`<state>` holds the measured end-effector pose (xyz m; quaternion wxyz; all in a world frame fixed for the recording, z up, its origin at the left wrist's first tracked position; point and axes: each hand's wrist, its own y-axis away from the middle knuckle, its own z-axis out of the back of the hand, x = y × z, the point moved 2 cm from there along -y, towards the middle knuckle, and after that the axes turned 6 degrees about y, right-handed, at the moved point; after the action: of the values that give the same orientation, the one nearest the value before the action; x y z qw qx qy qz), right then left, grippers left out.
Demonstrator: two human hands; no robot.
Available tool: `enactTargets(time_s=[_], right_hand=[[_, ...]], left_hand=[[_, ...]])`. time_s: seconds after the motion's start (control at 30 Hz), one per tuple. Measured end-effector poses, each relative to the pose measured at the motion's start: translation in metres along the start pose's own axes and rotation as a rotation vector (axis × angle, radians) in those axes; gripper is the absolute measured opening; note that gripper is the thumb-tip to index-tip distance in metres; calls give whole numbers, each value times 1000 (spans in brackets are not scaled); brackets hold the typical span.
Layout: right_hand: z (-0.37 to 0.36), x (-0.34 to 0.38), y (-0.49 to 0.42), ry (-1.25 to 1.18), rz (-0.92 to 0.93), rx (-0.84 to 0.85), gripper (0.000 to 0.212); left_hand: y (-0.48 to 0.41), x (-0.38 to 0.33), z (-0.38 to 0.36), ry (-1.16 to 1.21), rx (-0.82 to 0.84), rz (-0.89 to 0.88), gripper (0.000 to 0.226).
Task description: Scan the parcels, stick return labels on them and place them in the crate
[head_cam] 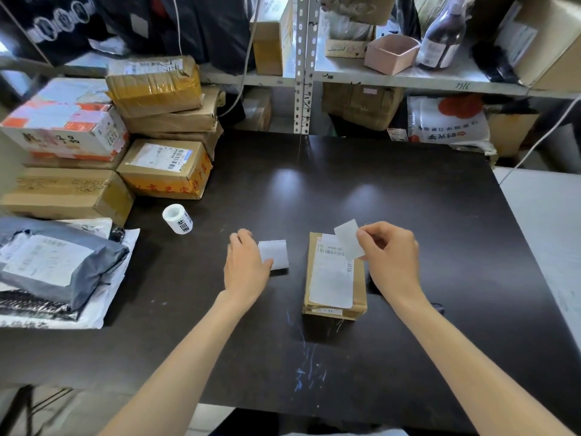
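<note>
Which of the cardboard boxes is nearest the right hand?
The small brown box lying alone on the black table, beside the right hand, which pinches a white label over it. The other boxes are stacked at its left edge.

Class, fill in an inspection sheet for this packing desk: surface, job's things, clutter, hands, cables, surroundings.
Surface: dark table, pale scuff marks near its front edge.
Job's things: small parcel lying flat; white label above it; label roll at left; crate, scanner: nothing seen.
Clutter: stacked boxes and grey mailer bag at left.
Hands: right hand pinches the white label; left hand rests on a grey slip.
Cables: white cable beyond the table's right corner.
Surroundings: metal shelves holding a bottle and pink tub.
</note>
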<state>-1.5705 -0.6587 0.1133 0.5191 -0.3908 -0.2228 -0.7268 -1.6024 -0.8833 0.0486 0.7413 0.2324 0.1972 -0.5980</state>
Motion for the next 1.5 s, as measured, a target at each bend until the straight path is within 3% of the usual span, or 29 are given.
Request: enactTargets(time_s=[0.07,0.1,0.13,0.2,0.27,0.37,0.47,0.6,0.73,0.83,0.9,1.03,1.1,1.27,1.5], right_hand=[[-3,5,2,46,83,-4,15],[-4,8,5,82,158,-7,14],[-5,11,8,129,261,-15,13],[-9,15,16,288,535,-56,11],[-13,13,26,478,798,-83,10],[-14,4,36,562,980,-4,6],[-11,-5,43,600,1055,33,21],[-6,-10,49,675,1180,17,23],[-2,-12,54,706,1232,3,25],[6,-14,55,645,1128,-45,25],[11,-17,55,540,905,-60,36],[12,-16,51,-232,-52,105,24],[9,-16,44,-528,-341,164,19],[1,-17,36,-571,-419,163,17],[-26,-43,31,49,-223,167,19]], left_hand=[[8,-19,10,26,-130,-109,45],[11,-29,13,117,-96,-114,33],[14,-41,14,260,11,-58,29],[20,-63,15,640,307,220,41],[25,-78,17,899,489,412,43],[25,-82,16,944,533,384,31],[28,-77,15,942,532,312,24],[34,-72,11,992,594,323,30],[39,-74,7,1009,508,327,30],[38,-74,8,1049,348,232,30],[39,-72,9,1100,264,170,30],[42,-68,8,1182,271,159,30],[43,-66,5,1181,281,178,32],[45,-56,-6,1064,219,217,36],[47,-44,-35,651,185,135,36]])
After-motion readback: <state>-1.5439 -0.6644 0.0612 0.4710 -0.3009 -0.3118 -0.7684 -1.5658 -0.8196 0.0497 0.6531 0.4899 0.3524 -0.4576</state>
